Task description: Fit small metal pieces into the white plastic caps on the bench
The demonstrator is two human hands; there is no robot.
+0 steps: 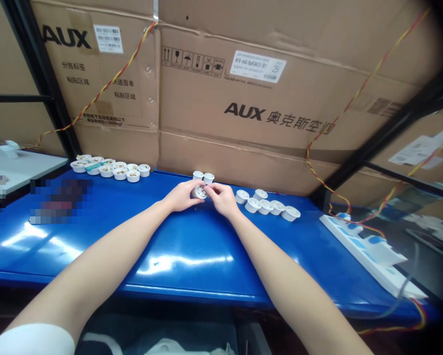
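Above the middle of the blue table, my left hand [182, 195] is closed around a small round white cup-like part [200, 192], its face tilted toward me. My right hand [221, 198] meets it from the right, thumb and fingertips pinched at the part's edge. Whether those fingers hold a separate small piece is too small to tell. Just behind my hands stand two more white round parts [208, 178]. To the right of my right hand sits a group of several similar parts [265, 206], with flat faces up.
Several white cups [120, 173] with small contents stand in rows at the back left. A white board [29, 165] lies at far left, beside a blurred dark item [60, 199]. White power strips [369, 256] and twisted red-yellow wires [327, 185] are at right. Cardboard [243, 143] walls the back.
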